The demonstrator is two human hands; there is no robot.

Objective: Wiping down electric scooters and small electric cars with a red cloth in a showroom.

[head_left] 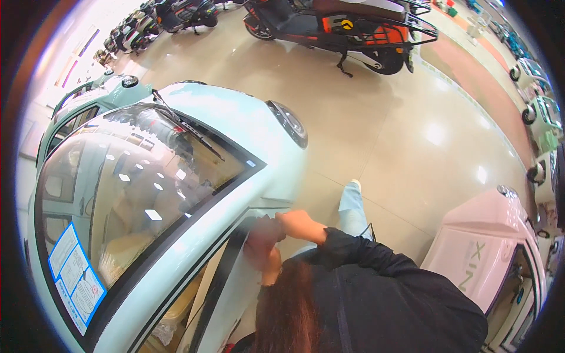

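Observation:
A dark reddish-brown cloth (261, 242), blurred by motion, is bunched at the front edge of a pale mint small car's door (231, 288). My right hand (299, 227) grips its upper right side with bent fingers. Below it, my left hand (272, 268) closes on the lower part of the cloth; hair and the cloth hide much of that hand. The cloth lies close against the door and the mint body panel (272, 194); its exact contact is hidden.
The car's windshield (135, 182) bears a blue-edged paper sticker (76, 276) and a wiper (191, 129). A pink small vehicle (471, 253) stands at the right. A black-and-orange scooter (353, 29) is parked ahead on the shiny tiles (376, 141). More scooters (176, 15) line the far left.

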